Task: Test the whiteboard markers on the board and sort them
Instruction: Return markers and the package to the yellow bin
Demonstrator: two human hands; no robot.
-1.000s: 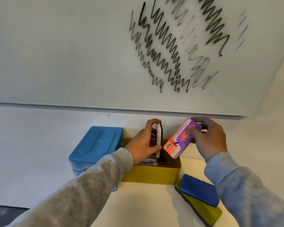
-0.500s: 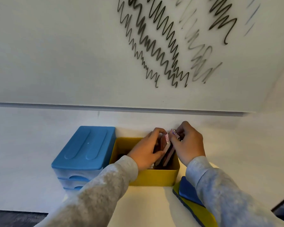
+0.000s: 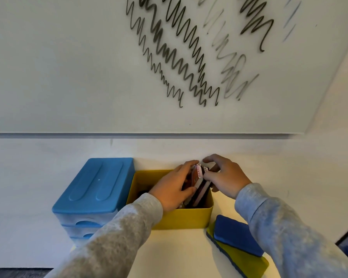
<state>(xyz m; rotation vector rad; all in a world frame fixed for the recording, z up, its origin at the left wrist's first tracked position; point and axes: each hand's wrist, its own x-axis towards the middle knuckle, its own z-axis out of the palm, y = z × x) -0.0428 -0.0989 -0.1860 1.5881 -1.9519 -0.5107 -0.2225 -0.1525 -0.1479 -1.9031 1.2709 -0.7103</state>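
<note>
Both hands work inside a yellow bin (image 3: 181, 219) on the tabletop (image 3: 179, 253) below a scribbled whiteboard (image 3: 68, 67). The left hand (image 3: 174, 186) grips upright eraser boxes (image 3: 197, 174); the right hand (image 3: 222, 174) pinches another box down beside them. No markers are visible. Best to hold the row aside while sliding the box in straight. A second ago that box was raised above the bin.
</note>
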